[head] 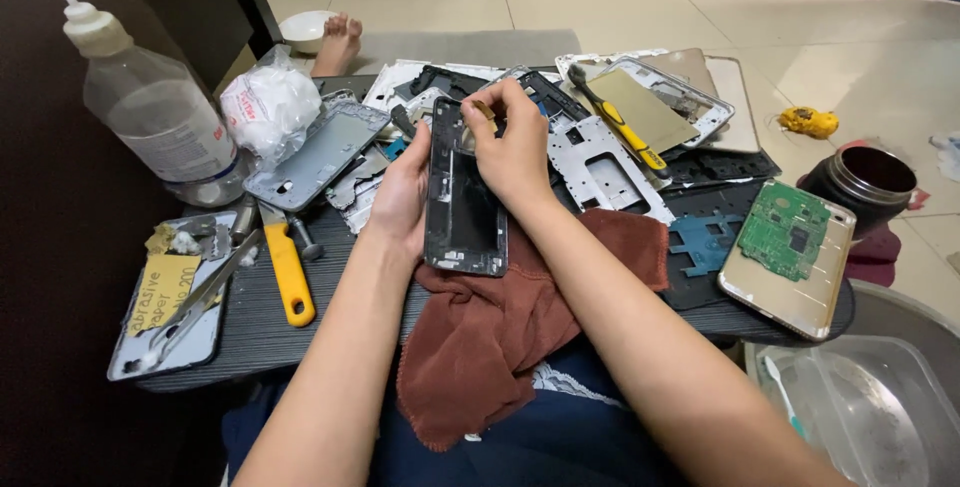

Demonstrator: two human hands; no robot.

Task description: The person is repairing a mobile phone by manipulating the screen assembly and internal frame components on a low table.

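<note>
1. A clear plastic bottle [150, 97] with a white cap is seen standing at the far left, by the table [250, 332] edge.
2. In front of it a grey tray [165, 342] is laid, and on it a yellow paper [160, 292] and tweezers [205, 297] are kept.
3. A yellow-handled tool [287, 272] is laid just right of the tray, on the dark ribbed table.
4. A white wad in a plastic bag [268, 105] is set behind, with a grey phone back [315, 157] lying beside it.
5. The dark phone frame [463, 197] is held upright over the middle of the table, above a brown cloth [500, 327] that is draped over the table edge.
6. The frame's left edge is gripped by the left hand [400, 197], its fingers closed around it from behind.
7. The frame's top is touched by the right hand [515, 147]; its fingers [490, 112] are pinched narrow on a small part there, which is too small to be made out.
8. More frames and covers are piled behind the hands, and a second yellow tool [625, 132] is laid across them.
9. A green circuit board [790, 232] is seen resting in a gold phone shell [795, 287] at the right.
10. A dark round jar [865, 182] is placed beyond it, on the floor.
</note>
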